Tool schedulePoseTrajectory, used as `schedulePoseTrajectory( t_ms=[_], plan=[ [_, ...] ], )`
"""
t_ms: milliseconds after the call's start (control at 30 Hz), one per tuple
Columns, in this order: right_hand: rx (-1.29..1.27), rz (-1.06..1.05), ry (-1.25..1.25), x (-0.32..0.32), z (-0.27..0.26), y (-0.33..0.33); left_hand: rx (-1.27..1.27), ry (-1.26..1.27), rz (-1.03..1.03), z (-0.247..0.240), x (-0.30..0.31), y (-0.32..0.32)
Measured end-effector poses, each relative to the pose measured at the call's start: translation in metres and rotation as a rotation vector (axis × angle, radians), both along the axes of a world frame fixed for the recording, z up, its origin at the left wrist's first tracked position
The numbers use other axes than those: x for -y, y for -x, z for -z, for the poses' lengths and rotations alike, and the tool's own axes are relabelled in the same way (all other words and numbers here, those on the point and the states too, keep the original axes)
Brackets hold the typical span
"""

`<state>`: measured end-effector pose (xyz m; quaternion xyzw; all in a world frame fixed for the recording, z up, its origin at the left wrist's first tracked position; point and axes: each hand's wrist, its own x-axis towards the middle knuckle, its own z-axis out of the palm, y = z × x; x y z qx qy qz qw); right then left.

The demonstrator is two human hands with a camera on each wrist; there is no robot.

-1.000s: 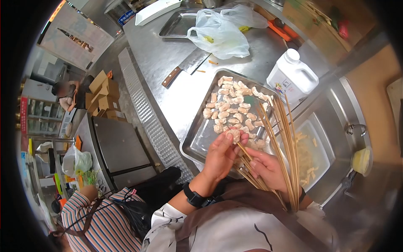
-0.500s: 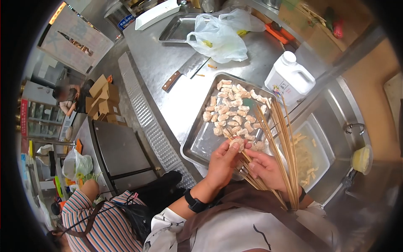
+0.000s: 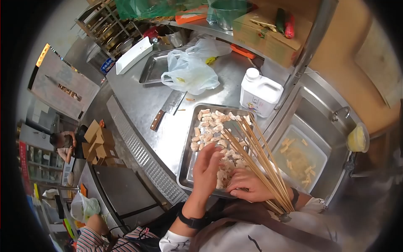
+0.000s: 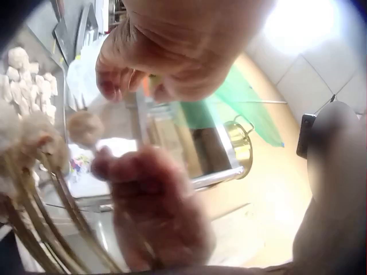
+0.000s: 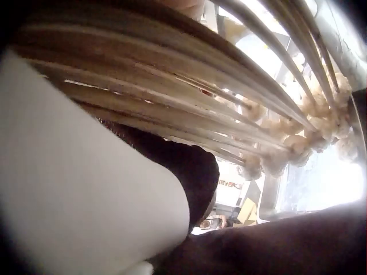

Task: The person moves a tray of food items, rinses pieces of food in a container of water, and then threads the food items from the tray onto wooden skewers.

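A metal tray holds many pale, coated meat pieces. My left hand hovers over its front left part, fingers loosely bent with nothing between them. My right hand is low over the tray's near edge, back upward. In the left wrist view its curled fingers pinch a thin wooden skewer with a meat lump at its tip. Other wooden skewers fan past my right wrist. The right wrist view shows several sticks ending in meat lumps over the tray.
A cleaver lies beyond the tray, with a plastic bag on another tray behind it. A white jug stands to the right. The sink holds a tub of pale strips in water. A person is near cardboard boxes.
My left hand has let go of the meat on the skewer and moved up and left. The right hand has turned over and moved down toward the tray's near edge. The head view has tilted up.
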<state>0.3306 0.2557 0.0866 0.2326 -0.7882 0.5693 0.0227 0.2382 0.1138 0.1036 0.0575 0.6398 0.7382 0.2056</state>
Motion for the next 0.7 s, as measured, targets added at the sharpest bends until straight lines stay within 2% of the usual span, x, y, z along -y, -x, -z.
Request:
schedulePoseTrajectory(
  t_ms=[100, 233, 333, 433, 467, 567, 667, 700],
  plan=[
    [0.000, 0.012, -0.067, 0.001, 0.002, -0.002, 0.194, -0.074, 0.116, -0.009, -0.022, 0.007],
    [-0.002, 0.022, -0.116, -0.001, 0.000, -0.002, 0.250, -0.085, 0.090, -0.006, -0.027, 0.014],
    [0.103, 0.043, -0.170, -0.002, 0.000, -0.005, 0.293, -0.101, 0.089, -0.005, -0.021, 0.016],
    [0.284, 0.047, -0.122, -0.005, -0.009, -0.001, 0.261, -0.169, 0.048, -0.008, -0.015, 0.011],
    [0.334, 0.081, -0.078, -0.006, -0.008, -0.001, 0.233, -0.163, 0.033, -0.011, -0.012, 0.010],
    [0.690, 0.254, 0.607, 0.003, -0.012, -0.008, 0.185, -0.137, 0.005, -0.021, -0.003, 0.005],
    [0.815, 0.394, 0.815, 0.001, -0.023, -0.011, 0.152, -0.161, 0.025, -0.022, 0.000, 0.005],
    [0.783, 0.366, 0.796, 0.000, -0.022, -0.014, 0.170, -0.175, 0.026, -0.019, 0.000, 0.005]
  ],
)
